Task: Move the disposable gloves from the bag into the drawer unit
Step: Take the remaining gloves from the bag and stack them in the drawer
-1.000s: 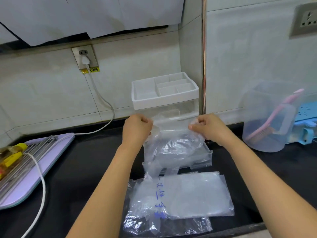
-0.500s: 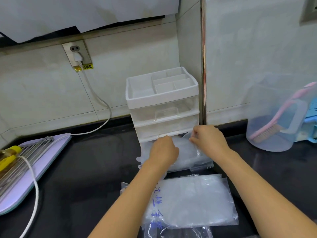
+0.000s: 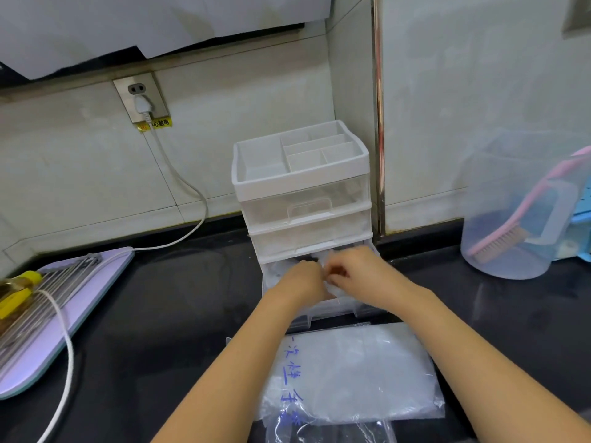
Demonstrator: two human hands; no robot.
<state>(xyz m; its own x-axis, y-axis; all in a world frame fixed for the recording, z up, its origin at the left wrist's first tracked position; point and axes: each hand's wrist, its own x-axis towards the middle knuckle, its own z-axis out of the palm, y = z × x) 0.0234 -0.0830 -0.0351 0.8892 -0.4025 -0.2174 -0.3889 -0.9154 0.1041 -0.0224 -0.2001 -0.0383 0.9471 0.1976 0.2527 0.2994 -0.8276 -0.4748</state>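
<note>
A white drawer unit (image 3: 302, 183) with clear drawers stands against the wall corner. Its bottom drawer (image 3: 332, 310) is pulled out toward me. My left hand (image 3: 302, 278) and my right hand (image 3: 355, 270) are side by side inside that drawer, pressing down on crumpled clear disposable gloves (image 3: 331, 287), which they mostly hide. The fingers of both hands are curled on the plastic. In front of the drawer lies the flat clear bag (image 3: 351, 372) with blue handwriting, with more clear plastic under its near edge.
A lilac tray (image 3: 64, 321) with a metal rack and a yellow-capped bottle (image 3: 16, 289) sits at the left. A white cable (image 3: 67, 346) runs across it from the wall socket (image 3: 140, 97). At the right stands a clear jug (image 3: 524, 206) holding a pink brush.
My hands have come down from chest height, carrying the gloves into the open bottom drawer, and have closed in together over them. The view has tilted downward.
</note>
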